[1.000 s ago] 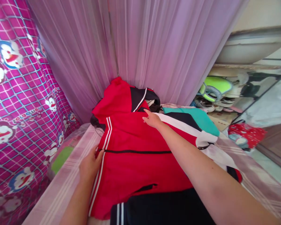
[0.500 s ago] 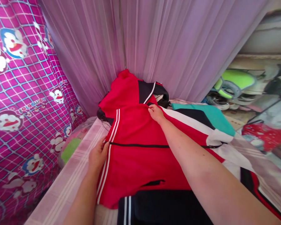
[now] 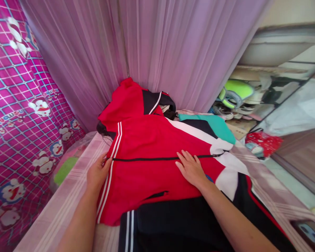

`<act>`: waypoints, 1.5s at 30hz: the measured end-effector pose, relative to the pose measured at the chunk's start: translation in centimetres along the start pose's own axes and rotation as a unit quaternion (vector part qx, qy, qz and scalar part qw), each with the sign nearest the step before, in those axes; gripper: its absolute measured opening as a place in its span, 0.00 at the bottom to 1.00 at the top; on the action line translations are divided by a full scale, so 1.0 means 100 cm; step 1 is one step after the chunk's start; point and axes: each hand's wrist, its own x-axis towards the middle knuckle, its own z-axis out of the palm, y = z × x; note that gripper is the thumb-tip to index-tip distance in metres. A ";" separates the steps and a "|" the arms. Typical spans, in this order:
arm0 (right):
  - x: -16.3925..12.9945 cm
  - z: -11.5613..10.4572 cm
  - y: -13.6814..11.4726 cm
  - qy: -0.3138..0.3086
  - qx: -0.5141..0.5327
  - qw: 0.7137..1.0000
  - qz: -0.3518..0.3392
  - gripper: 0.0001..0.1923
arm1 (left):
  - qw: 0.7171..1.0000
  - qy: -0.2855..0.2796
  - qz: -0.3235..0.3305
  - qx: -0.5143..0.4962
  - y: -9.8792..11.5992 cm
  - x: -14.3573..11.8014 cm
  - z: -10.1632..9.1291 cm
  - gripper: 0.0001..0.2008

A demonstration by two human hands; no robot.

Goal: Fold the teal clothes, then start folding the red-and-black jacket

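A red track jacket (image 3: 144, 175) with white shoulder panels lies spread out, its black zip running across the middle. At its striped hem, my left hand (image 3: 98, 171) is closed on the jacket's edge by the zip's end. My right hand (image 3: 191, 168) lies flat on the red front just below the zip, fingers apart, pressing on the cloth. A dark sleeve (image 3: 178, 220) with a white-striped cuff lies folded along the near side of the jacket.
Behind the jacket are a red and black garment heap (image 3: 128, 101) and a teal cloth (image 3: 215, 126). A phone (image 3: 308, 232) lies at the near right of the checked bed sheet (image 3: 60, 206). Purple curtains (image 3: 147, 45) hang at the back; a shelf with shoes (image 3: 233, 94) stands right.
My right hand has moved from the jacket's far edge toward me, onto its front below the zip, and opened. The left hand stays at the hem. The view has shifted to the right.
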 end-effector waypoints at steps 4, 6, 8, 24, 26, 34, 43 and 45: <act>0.000 -0.005 0.038 0.016 -0.046 0.987 0.154 0.27 | 0.999 -0.012 -0.008 0.033 0.000 0.003 -0.004 0.24; 0.001 -0.006 0.041 0.025 -0.051 0.985 0.163 0.27 | 0.998 -0.018 -0.007 0.066 0.004 0.002 -0.008 0.26; 0.001 -0.005 0.038 0.029 -0.049 0.986 0.157 0.27 | 0.991 -0.007 0.023 0.131 0.016 -0.003 -0.012 0.29; -0.001 0.000 0.039 0.083 -0.013 0.987 0.138 0.28 | 0.895 -0.151 0.364 0.208 0.222 -0.078 0.103 0.28; -0.002 0.000 0.040 0.083 -0.009 0.987 0.135 0.28 | 0.910 -0.174 0.320 0.198 0.219 -0.078 0.121 0.29; 0.000 0.007 0.045 0.091 -0.008 0.986 0.140 0.27 | 0.925 -0.104 0.288 0.226 0.132 -0.045 0.098 0.27; -0.001 0.007 0.050 0.094 0.017 0.986 0.135 0.27 | 0.943 -0.040 0.277 0.182 0.082 -0.011 0.073 0.29; 0.000 0.006 0.055 0.097 0.025 0.985 0.141 0.27 | 0.945 -0.036 0.265 0.190 0.079 -0.011 0.073 0.30</act>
